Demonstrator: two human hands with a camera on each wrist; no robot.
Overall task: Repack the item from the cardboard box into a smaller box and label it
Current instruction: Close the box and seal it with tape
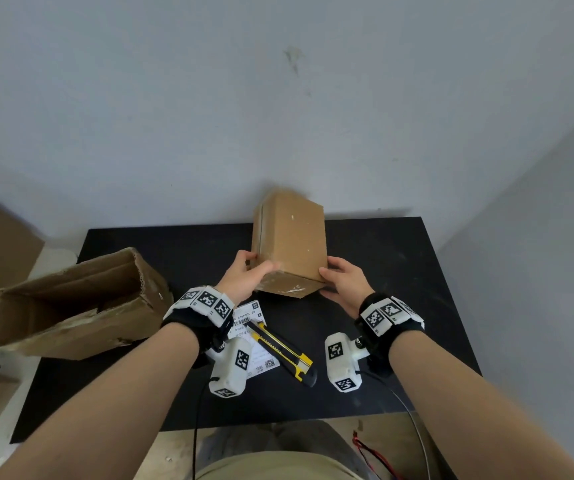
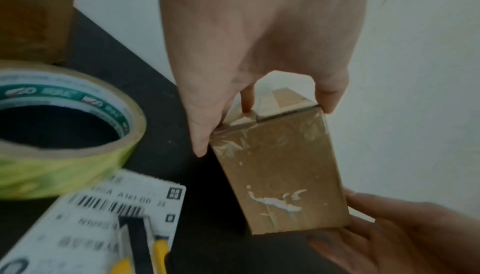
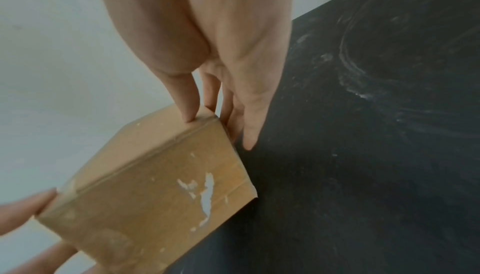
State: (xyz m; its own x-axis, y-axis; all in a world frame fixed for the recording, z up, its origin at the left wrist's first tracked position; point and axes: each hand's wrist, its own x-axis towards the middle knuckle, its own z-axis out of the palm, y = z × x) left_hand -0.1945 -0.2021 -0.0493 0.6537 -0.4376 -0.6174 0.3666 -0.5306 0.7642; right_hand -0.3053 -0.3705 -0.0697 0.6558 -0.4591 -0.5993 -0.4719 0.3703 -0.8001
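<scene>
Nearest lay the knife (image 1: 283,351) across the label (image 1: 248,325), with the tape (image 2: 59,126) beside them. Beyond, the left hand (image 1: 244,279) and right hand (image 1: 342,284) gripped the small box (image 1: 290,240), fingers curled round its near corners, tilted above the table (image 1: 399,271). It appeared sealed; labelling seemed next, requiring one hand freed. The big box (image 1: 74,303) lay open, left.

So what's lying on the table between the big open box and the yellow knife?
A white shipping label, partly under the knife; the left wrist view also shows a tape roll beside the open box.
</scene>
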